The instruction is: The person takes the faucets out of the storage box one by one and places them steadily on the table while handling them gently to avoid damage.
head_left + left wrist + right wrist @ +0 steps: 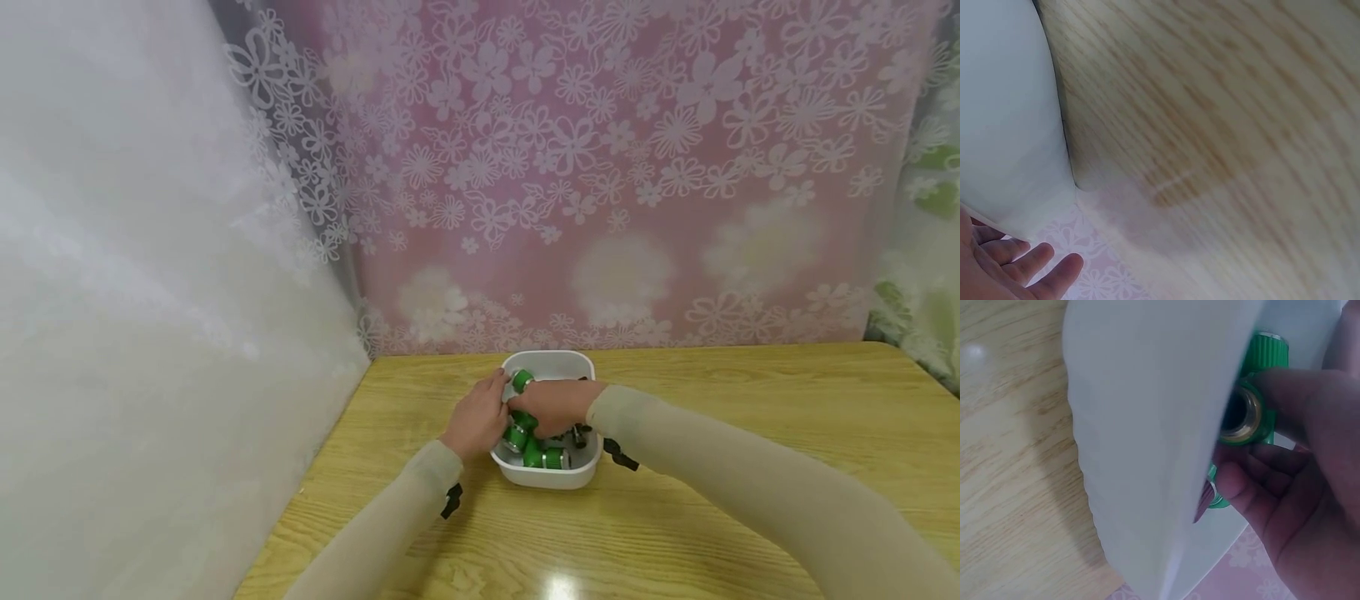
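A white plastic basin (547, 478) holds several green pipe fittings (555, 458) with ribbed, silver-edged ends, along with small dark pieces (579, 437). My left hand (480, 417) rests at the basin's left rim; the left wrist view shows its fingers (1035, 262) loosely extended beside the white wall. Inside the basin, my right hand (558, 405) reaches across toward the left side. In the right wrist view, its thumb and fingers pinch a green pipe fitting (1265, 419) with a round metal-lined opening. The basin wall hides part of that fitting.
The basin stands on a wood-grain table (712, 450), near its back edge. A pink floral curtain (570, 200) hangs behind, and a whitish sheet (150, 317) borders the left side. Black straps (620, 455) hang at both wrists.
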Tool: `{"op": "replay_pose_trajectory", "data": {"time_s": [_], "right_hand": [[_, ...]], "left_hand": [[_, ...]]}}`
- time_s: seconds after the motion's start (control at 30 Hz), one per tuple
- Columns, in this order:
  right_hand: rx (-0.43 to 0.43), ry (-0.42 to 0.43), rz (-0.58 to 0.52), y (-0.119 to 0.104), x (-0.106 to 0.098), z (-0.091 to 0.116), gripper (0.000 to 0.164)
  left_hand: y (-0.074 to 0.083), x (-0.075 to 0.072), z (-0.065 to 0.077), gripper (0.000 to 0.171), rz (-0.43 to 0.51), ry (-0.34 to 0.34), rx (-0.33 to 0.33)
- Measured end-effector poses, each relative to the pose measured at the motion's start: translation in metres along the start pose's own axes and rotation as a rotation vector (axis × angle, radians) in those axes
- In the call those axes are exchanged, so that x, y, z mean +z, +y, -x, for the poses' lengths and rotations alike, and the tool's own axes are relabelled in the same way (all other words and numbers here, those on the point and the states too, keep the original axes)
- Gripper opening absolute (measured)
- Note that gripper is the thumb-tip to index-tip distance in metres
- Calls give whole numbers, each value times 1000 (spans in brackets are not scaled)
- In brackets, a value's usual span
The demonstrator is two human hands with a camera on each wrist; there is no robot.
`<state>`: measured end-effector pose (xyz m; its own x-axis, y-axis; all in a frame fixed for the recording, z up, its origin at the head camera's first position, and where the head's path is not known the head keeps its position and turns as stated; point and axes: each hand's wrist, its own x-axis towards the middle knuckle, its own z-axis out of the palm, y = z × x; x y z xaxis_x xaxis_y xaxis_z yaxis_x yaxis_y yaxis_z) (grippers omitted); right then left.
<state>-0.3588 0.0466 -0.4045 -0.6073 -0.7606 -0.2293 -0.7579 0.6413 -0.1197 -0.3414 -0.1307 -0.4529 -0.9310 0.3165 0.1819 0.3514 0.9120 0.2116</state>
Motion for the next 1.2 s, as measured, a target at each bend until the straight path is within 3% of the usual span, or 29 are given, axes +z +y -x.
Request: {"op": "replay_pose_trajectory", "data": {"time_s": [0.3, 0.57, 0.8, 1.2], "right_hand": [[27, 39, -7, 1, 0, 8, 50], [59, 42, -29, 4, -6, 20, 62], [30, 96, -47, 14, -8, 34, 60], [79, 166, -148, 35, -10, 63, 55]], "left_hand": [[3, 0, -1, 48, -41, -1, 30], [5, -4, 1, 46, -80, 12, 42], [6, -4, 2, 46, -82, 36, 41], [5, -1, 1, 45, -106, 55, 20]]}}
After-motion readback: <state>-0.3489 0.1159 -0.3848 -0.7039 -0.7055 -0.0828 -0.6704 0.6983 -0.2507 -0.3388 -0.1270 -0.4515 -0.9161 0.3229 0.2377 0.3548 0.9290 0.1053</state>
